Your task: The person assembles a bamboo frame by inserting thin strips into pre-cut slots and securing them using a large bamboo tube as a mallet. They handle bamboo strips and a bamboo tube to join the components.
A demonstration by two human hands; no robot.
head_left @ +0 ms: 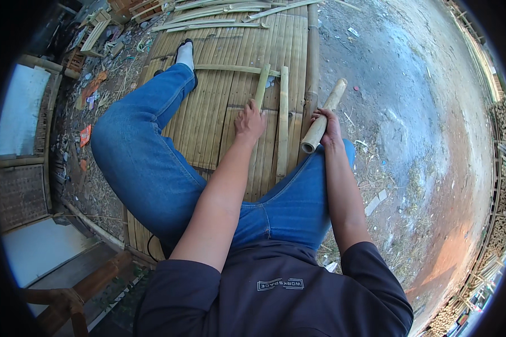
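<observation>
My left hand (250,121) is closed around a narrow greenish bamboo strip (262,84), which points away from me over the slatted bamboo platform (225,106). Beside it, to the right, a paler split bamboo strip (283,121) lies lengthwise on the slats. Over my right thigh, my right hand (331,127) grips a thick bamboo tube (315,133) from its right side. The tube slants, with its open hollow end toward me and its other end out over the ground. Another thin bamboo strip (230,68) lies crosswise beyond my left hand.
Several long split bamboo strips (219,12) lie at the platform's far end. A bamboo pole (312,56) edges the platform's right side, with bare ground (416,112) beyond. Litter and scraps (93,98) cover the ground at left. Stacked bamboo pieces (497,230) line the far right.
</observation>
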